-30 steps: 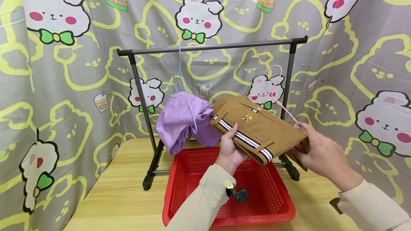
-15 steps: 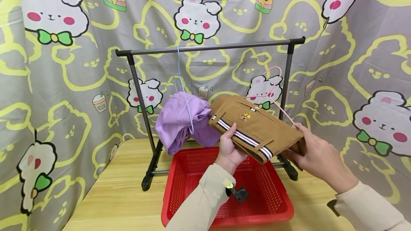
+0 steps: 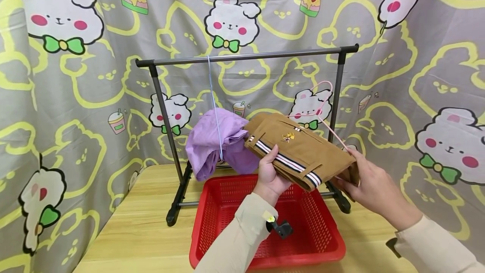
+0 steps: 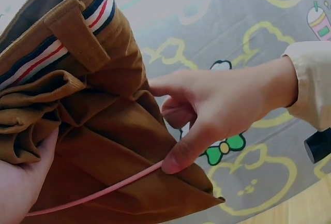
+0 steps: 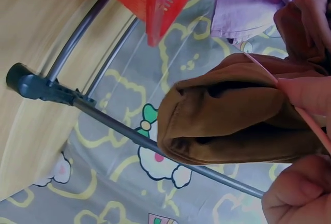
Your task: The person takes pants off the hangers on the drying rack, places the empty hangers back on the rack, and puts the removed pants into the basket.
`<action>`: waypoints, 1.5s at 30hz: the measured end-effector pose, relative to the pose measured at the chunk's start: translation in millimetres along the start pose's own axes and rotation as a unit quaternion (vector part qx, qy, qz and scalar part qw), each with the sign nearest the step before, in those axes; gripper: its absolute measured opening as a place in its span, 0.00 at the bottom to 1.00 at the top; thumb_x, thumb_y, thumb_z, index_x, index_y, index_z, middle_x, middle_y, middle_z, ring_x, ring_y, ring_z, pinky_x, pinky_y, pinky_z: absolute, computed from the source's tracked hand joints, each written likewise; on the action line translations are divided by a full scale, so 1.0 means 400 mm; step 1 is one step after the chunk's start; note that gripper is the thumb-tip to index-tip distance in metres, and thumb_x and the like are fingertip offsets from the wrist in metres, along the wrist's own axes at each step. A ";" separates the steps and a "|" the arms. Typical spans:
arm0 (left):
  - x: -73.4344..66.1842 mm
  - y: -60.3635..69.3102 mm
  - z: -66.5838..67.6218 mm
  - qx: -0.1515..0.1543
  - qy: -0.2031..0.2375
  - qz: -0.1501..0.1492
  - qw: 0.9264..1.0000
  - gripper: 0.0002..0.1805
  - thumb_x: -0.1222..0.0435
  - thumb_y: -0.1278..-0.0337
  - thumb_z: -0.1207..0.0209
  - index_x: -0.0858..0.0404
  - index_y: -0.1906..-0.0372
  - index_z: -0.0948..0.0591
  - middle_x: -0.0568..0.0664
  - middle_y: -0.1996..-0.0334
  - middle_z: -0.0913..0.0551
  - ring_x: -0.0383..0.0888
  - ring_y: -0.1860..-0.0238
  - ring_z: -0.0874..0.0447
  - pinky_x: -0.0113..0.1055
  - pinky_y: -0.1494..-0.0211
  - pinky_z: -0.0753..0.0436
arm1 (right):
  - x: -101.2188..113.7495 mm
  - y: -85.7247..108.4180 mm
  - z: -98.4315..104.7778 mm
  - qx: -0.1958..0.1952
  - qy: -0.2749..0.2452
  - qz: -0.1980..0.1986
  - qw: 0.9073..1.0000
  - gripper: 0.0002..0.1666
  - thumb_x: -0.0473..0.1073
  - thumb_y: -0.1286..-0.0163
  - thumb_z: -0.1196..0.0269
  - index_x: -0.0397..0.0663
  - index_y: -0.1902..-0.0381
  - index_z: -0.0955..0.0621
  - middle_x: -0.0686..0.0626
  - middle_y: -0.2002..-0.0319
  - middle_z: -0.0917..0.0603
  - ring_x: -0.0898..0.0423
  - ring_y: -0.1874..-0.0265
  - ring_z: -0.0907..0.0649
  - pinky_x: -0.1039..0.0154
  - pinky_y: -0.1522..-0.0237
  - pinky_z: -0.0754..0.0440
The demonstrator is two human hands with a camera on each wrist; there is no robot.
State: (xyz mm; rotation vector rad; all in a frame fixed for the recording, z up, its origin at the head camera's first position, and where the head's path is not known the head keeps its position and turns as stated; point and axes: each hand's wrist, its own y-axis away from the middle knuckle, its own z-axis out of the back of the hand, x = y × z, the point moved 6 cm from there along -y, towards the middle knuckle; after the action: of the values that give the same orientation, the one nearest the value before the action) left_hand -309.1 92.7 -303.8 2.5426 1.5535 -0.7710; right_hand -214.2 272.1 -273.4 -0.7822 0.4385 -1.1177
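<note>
Brown trousers (image 3: 303, 148) with a striped waistband are held folded over the red basket (image 3: 337, 247). My left hand (image 3: 272, 182) grips them by the waistband, thumb on top and fingers underneath. With thumb and fingers, my right hand (image 3: 379, 188) pinches the lower wire of a pink hanger (image 3: 333, 132) together with the trousers' far edge. In the left wrist view, the hanger's wire (image 4: 116, 184) runs along the brown cloth. The right wrist view shows the open folds (image 5: 222, 118) of a trouser end. Part of the hanger is hidden behind the fabric.
A dark clothes rack (image 3: 265, 56) stands on the wooden table (image 3: 129, 226). From its bar hangs a blue hanger (image 3: 211, 83) carrying a purple garment (image 3: 201, 142), close to the trousers' left end. A patterned curtain (image 3: 94, 96) encloses the back and sides.
The blue hanger has turned until it appears nearly edge-on, and the purple garment has swung slightly with it. Both hands keep their hold; the trousers have barely shifted.
</note>
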 end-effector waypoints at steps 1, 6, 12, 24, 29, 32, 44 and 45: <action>-0.001 0.000 -0.001 0.000 -0.001 0.000 1.000 0.16 0.55 0.30 0.57 0.58 0.46 0.32 0.47 0.54 0.21 0.42 0.52 0.23 0.40 0.43 0.29 | -0.002 0.000 -0.001 -0.002 -0.002 0.005 1.000 0.56 0.38 0.62 0.20 0.34 0.37 0.35 0.31 0.59 0.20 0.36 0.67 0.17 0.38 0.71 0.20; -0.006 0.001 0.001 0.000 -0.005 -0.003 1.000 0.15 0.55 0.30 0.56 0.59 0.48 0.30 0.47 0.56 0.20 0.42 0.54 0.22 0.39 0.44 0.28 | -0.023 0.007 -0.011 -0.017 -0.004 0.026 1.000 0.57 0.35 0.64 0.20 0.33 0.36 0.36 0.31 0.61 0.20 0.36 0.69 0.18 0.38 0.73 0.21; -0.012 0.002 0.005 0.003 0.000 -0.009 1.000 0.14 0.55 0.30 0.56 0.59 0.49 0.29 0.47 0.57 0.20 0.42 0.54 0.21 0.37 0.45 0.27 | -0.039 0.015 -0.018 -0.031 -0.003 0.025 0.999 0.55 0.37 0.62 0.20 0.35 0.36 0.35 0.33 0.66 0.20 0.39 0.73 0.18 0.41 0.77 0.22; -0.020 0.009 -0.002 0.012 -0.005 -0.008 1.000 0.15 0.55 0.31 0.55 0.58 0.48 0.30 0.46 0.56 0.20 0.41 0.54 0.21 0.39 0.45 0.27 | -0.049 0.008 -0.018 -0.048 0.003 0.021 0.999 0.54 0.33 0.65 0.22 0.34 0.38 0.35 0.30 0.65 0.20 0.35 0.72 0.18 0.38 0.74 0.22; -0.024 0.010 -0.002 0.013 -0.004 -0.010 1.000 0.15 0.55 0.32 0.54 0.58 0.48 0.30 0.46 0.56 0.19 0.42 0.54 0.21 0.39 0.45 0.26 | -0.051 0.007 -0.020 -0.051 0.002 0.010 0.999 0.54 0.31 0.67 0.22 0.33 0.39 0.35 0.31 0.66 0.20 0.36 0.75 0.19 0.39 0.76 0.22; -0.026 0.011 -0.001 0.012 -0.004 -0.012 1.000 0.14 0.55 0.32 0.54 0.58 0.49 0.29 0.46 0.57 0.19 0.41 0.55 0.20 0.38 0.46 0.26 | -0.054 0.007 -0.019 -0.053 0.001 0.008 0.999 0.51 0.31 0.67 0.22 0.31 0.42 0.33 0.33 0.69 0.20 0.38 0.77 0.19 0.40 0.77 0.22; -0.033 0.019 -0.008 0.022 -0.012 -0.010 1.000 0.14 0.55 0.32 0.55 0.58 0.51 0.27 0.46 0.59 0.18 0.40 0.56 0.20 0.37 0.48 0.25 | -0.094 0.012 -0.026 0.046 -0.008 -0.112 0.993 0.37 0.34 0.54 0.25 0.26 0.53 0.34 0.40 0.78 0.21 0.45 0.84 0.22 0.48 0.82 0.24; -0.034 0.019 -0.007 0.021 -0.011 -0.010 1.000 0.13 0.55 0.32 0.55 0.58 0.51 0.27 0.46 0.59 0.18 0.40 0.57 0.20 0.37 0.48 0.25 | -0.095 0.012 -0.026 0.050 -0.010 -0.117 0.992 0.36 0.35 0.53 0.25 0.27 0.53 0.34 0.40 0.79 0.22 0.46 0.84 0.23 0.50 0.83 0.25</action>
State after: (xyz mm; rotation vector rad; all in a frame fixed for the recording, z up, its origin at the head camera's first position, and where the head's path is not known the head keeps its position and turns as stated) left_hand -306.6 78.8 -296.9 2.5417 1.5757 -0.8413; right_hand -233.2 304.6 -286.3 -0.7704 0.2760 -1.3392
